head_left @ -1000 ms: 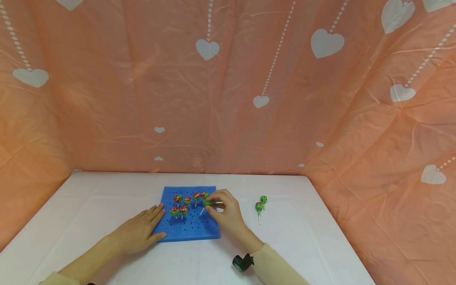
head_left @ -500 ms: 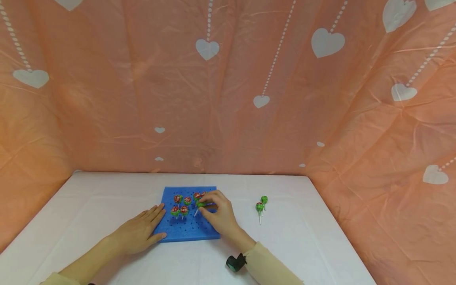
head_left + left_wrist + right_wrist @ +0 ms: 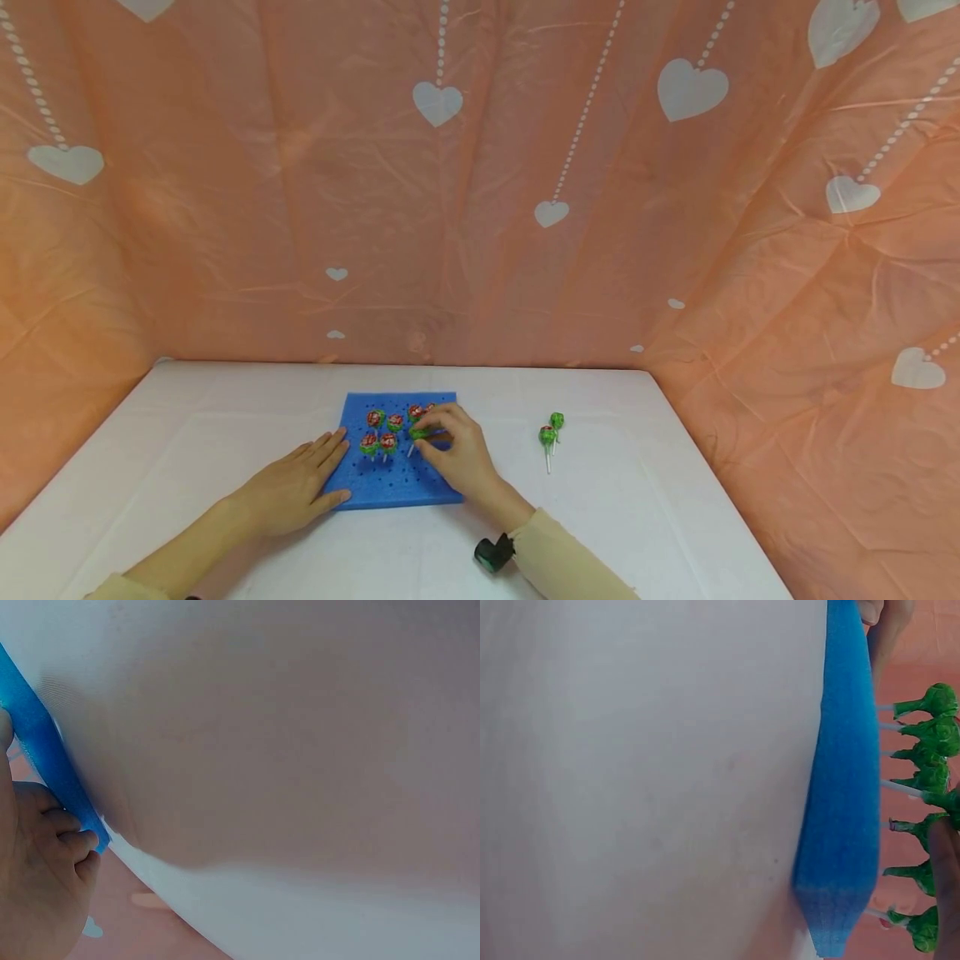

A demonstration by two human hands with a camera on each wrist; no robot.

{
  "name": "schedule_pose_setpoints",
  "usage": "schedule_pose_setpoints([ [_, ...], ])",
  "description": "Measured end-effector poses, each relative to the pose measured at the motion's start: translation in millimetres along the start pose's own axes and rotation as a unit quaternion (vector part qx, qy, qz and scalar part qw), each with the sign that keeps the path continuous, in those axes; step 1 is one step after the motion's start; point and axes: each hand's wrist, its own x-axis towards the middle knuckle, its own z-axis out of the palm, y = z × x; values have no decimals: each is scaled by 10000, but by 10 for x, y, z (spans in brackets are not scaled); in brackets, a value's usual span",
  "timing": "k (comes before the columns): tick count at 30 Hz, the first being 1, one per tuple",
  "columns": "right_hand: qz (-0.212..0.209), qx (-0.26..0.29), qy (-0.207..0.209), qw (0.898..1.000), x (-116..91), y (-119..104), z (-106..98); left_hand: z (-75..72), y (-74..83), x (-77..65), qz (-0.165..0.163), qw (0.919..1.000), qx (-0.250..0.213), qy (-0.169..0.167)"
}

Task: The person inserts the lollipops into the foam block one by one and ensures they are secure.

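A blue foam block [image 3: 397,493] with small holes lies on the white table. Several lollipops in red and green wrappers stand upright in it, such as one lollipop [image 3: 368,442] at the front left. My right hand [image 3: 463,454] pinches another lollipop [image 3: 417,433] by its green-wrapped head, the white stick pointing down. In the right wrist view, the tip of this stick [image 3: 902,787] is at the foam's top face; I cannot tell whether it is inside a hole. My left hand [image 3: 288,487] rests with straight fingers on the block's left edge.
Two lollipops [image 3: 547,435] lie on the table to the right of the block. A black device [image 3: 492,553] sits at the right wrist. Orange curtains [image 3: 480,208] with pale hearts stand behind and beside the table [image 3: 637,517].
My right hand has moved a little left over the foam block, carrying the pinched lollipop near the middle of the block. The left hand stays where it was.
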Motion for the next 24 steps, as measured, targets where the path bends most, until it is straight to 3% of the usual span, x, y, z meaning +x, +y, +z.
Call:
schedule_pose_setpoints([
  [10,-89,-728,-453,9963,11,-34,-21,-14,3,-10,8,10000,-62,-5],
  [24,-217,-765,-566,9952,1,-49,-38,12,-11,-1,41,10000,-40,22],
])
